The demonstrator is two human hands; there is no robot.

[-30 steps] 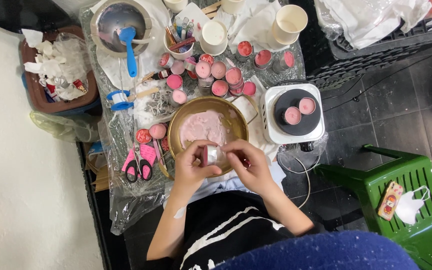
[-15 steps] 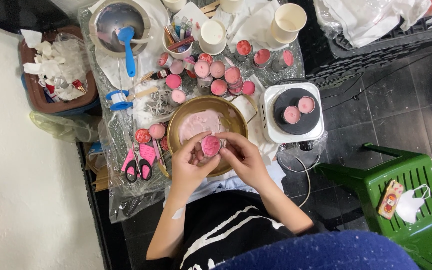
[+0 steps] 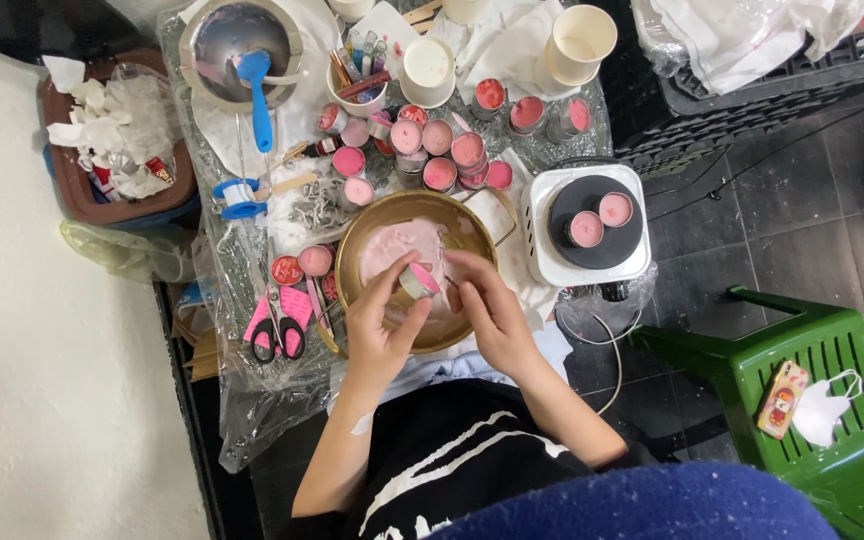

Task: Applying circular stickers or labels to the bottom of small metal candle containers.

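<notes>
Two hands are working over a brass bowl (image 3: pixel 352 262) at the middle of a plastic-covered table (image 3: pixel 242 400). Left hand (image 3: pixel 377 335) is curling around a small round tin (image 3: pixel 418 281), thumb and fingers clamped on its side and holding it tilted above the bowl. Right hand (image 3: pixel 487 310) is resting just beside the tin with fingers drawn together and fingertips touching its rim; whether they are pinching anything cannot be told.

Tin: small, metal-sided, showing pink at its open top, sitting over the middle of the bowl.

Containers:
- Brass bowl, wide and shallow, holding a pale pink mass spread over its bottom.
- White hot plate (image 3: pixel 542 250) to the right of the bowl, carrying two tins of pink wax (image 3: pixel 600 218) on its black disc.
- Cluster of filled tins (image 3: pixel 452 155) beyond the bowl, each showing a pink or red top.
- Steel pot (image 3: pixel 214 35) at the far left, holding a blue spatula (image 3: pixel 257 90).
- Two paper cups (image 3: pixel 580 42), standing at the far edge.
- White cup of pens and sticks (image 3: pixel 357 85) between pot and paper cups.
- Brown bin (image 3: pixel 67 195) to the left, filled with crumpled white tissue.

Pink-handled scissors (image 3: pixel 277 330) are lying left of the bowl. Green plastic chair (image 3: pixel 802 380) at the right is bearing a phone (image 3: pixel 782 398) and a white face mask (image 3: pixel 827 408).
</notes>
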